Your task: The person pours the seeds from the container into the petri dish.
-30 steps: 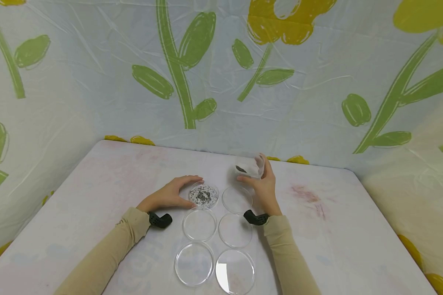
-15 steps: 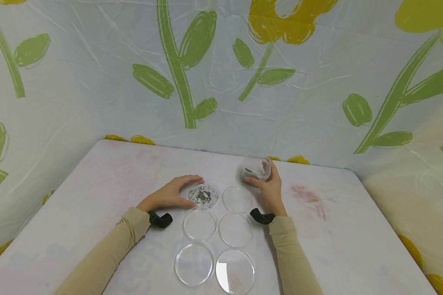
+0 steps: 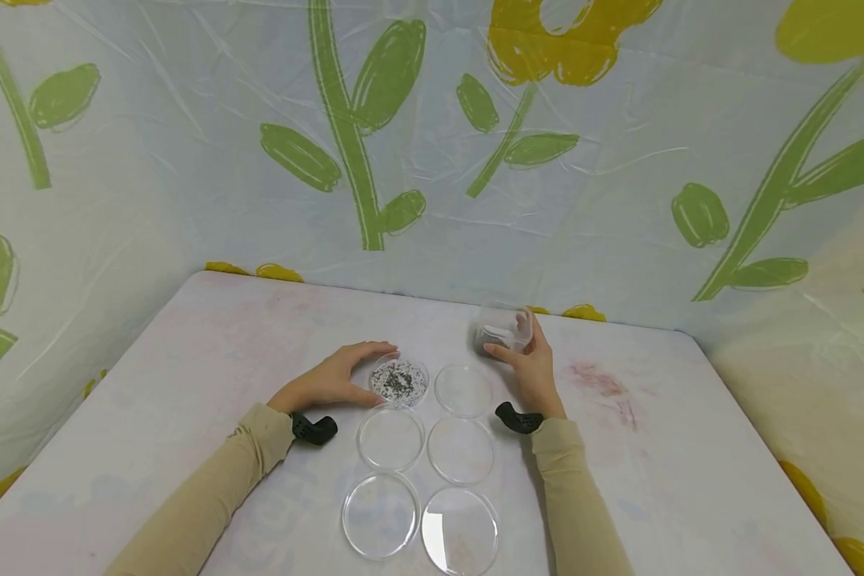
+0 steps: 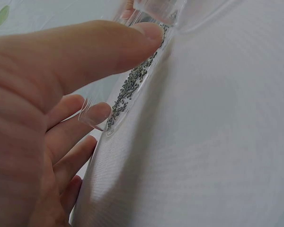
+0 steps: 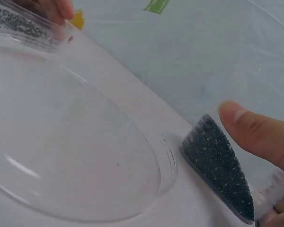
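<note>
My left hand (image 3: 334, 378) holds a round transparent petri dish (image 3: 399, 381), thumb at the near side and fingers at the far side. Dark granules are scattered over its bottom; in the left wrist view the granules (image 4: 132, 85) show between thumb and fingers. My right hand (image 3: 535, 374) grips a transparent plastic cup-like container (image 3: 498, 317) at the back of the table, right of the dishes. A heap of dark granules (image 5: 217, 165) lies inside it, seen in the right wrist view. Whether the container touches the table I cannot tell.
Beside the filled dish lies another petri dish (image 3: 464, 392). More petri dishes stand in two columns towards me, among them a middle-left dish (image 3: 391, 438) and a front-right dish (image 3: 468, 528). A flowered curtain (image 3: 432, 264) hangs behind the white table (image 3: 259, 336).
My right hand has moved right, away from the dishes, and the container has gone from tilted to more upright, lower down. The left hand and its petri dish have stayed in place.
</note>
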Demonstrator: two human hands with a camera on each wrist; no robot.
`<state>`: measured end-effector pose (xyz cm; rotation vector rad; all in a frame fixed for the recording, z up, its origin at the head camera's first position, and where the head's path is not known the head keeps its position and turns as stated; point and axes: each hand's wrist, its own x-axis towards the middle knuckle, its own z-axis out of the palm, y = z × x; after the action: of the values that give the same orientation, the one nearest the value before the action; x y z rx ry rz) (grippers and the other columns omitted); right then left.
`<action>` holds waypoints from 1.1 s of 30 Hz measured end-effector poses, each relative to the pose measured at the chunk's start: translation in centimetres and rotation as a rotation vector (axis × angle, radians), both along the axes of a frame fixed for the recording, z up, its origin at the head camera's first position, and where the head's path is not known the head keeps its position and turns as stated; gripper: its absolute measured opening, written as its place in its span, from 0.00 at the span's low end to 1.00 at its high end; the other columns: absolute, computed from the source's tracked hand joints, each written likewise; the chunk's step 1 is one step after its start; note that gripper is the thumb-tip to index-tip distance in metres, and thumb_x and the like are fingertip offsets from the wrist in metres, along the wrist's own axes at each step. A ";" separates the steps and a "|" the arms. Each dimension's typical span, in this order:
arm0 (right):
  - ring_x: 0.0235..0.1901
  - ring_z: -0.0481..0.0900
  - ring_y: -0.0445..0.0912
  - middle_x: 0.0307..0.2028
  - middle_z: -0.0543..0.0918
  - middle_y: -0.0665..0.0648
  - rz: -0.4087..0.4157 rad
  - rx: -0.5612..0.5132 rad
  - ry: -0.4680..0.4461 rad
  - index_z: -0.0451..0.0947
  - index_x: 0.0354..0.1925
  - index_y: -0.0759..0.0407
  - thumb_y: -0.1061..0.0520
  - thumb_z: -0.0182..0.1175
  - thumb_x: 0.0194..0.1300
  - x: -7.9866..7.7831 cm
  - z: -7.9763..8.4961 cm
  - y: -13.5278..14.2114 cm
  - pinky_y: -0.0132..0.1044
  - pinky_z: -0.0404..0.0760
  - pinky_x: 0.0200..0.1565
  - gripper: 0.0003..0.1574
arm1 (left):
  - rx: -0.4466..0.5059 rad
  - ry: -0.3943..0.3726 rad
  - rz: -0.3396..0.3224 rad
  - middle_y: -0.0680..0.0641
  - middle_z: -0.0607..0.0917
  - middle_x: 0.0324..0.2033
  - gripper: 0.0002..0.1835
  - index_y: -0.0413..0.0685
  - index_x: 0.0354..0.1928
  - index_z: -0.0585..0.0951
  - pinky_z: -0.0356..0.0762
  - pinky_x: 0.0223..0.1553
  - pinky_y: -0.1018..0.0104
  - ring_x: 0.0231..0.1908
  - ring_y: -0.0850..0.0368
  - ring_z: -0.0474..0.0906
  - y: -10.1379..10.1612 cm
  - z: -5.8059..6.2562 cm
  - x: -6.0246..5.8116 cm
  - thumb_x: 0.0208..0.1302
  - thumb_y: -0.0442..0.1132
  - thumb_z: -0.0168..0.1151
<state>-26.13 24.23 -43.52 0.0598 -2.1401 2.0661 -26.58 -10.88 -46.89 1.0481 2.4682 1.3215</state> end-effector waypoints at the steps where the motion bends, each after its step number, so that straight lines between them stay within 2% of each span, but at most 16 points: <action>1: 0.73 0.54 0.55 0.76 0.53 0.62 0.009 -0.004 -0.004 0.43 0.79 0.56 0.70 0.72 0.54 -0.1 0.0 0.1 0.49 0.56 0.71 0.66 | -0.001 -0.001 0.000 0.56 0.70 0.69 0.46 0.53 0.71 0.69 0.53 0.71 0.51 0.71 0.55 0.58 0.0 0.0 0.0 0.49 0.48 0.78; 5: 0.74 0.52 0.54 0.77 0.50 0.59 0.043 -0.015 -0.016 0.40 0.79 0.54 0.71 0.71 0.55 -0.3 0.0 0.3 0.49 0.56 0.71 0.67 | 0.002 0.010 -0.001 0.55 0.70 0.68 0.46 0.52 0.71 0.69 0.54 0.70 0.50 0.71 0.54 0.59 0.0 -0.1 -0.1 0.49 0.48 0.78; 12: 0.74 0.50 0.57 0.76 0.50 0.63 0.044 -0.024 0.017 0.37 0.79 0.59 0.72 0.70 0.55 -0.1 -0.2 0.1 0.51 0.55 0.71 0.68 | 0.007 0.025 -0.012 0.53 0.70 0.69 0.46 0.51 0.71 0.69 0.55 0.70 0.47 0.71 0.51 0.60 0.0 -0.2 0.0 0.50 0.49 0.78; 19: 0.77 0.38 0.46 0.79 0.39 0.57 -0.020 -0.033 -0.074 0.30 0.79 0.57 0.64 0.72 0.57 -0.2 -1.1 0.4 0.38 0.46 0.73 0.72 | 0.023 0.015 -0.009 0.55 0.71 0.68 0.45 0.52 0.71 0.69 0.55 0.70 0.50 0.71 0.54 0.59 -0.1 -0.1 0.1 0.50 0.48 0.78; 24: 0.76 0.41 0.44 0.78 0.43 0.58 -0.036 -0.088 -0.054 0.28 0.78 0.57 0.62 0.71 0.61 0.0 -2.0 0.4 0.33 0.44 0.72 0.70 | 0.028 0.004 -0.009 0.56 0.72 0.67 0.45 0.53 0.71 0.69 0.54 0.71 0.52 0.71 0.56 0.58 -0.1 -0.1 0.0 0.50 0.48 0.78; 29: 0.76 0.44 0.45 0.77 0.46 0.61 -0.057 -0.119 -0.050 0.28 0.77 0.58 0.61 0.67 0.65 1.3 -2.2 0.3 0.32 0.45 0.72 0.65 | 0.027 0.013 -0.011 0.56 0.73 0.67 0.45 0.52 0.71 0.69 0.54 0.71 0.51 0.71 0.55 0.59 -0.1 -0.3 -0.1 0.50 0.47 0.79; 33: 0.73 0.51 0.49 0.72 0.53 0.65 -0.141 -0.142 -0.021 0.37 0.76 0.63 0.64 0.63 0.67 2.6 -2.1 0.1 0.32 0.51 0.71 0.54 | 0.015 0.032 -0.011 0.56 0.72 0.67 0.45 0.52 0.71 0.69 0.55 0.70 0.50 0.71 0.54 0.59 -0.2 -0.2 0.0 0.50 0.49 0.78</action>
<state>-23.50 24.28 -45.64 -0.1276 -1.9416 2.1370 -26.61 -11.06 -47.11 1.0935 2.4751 1.3321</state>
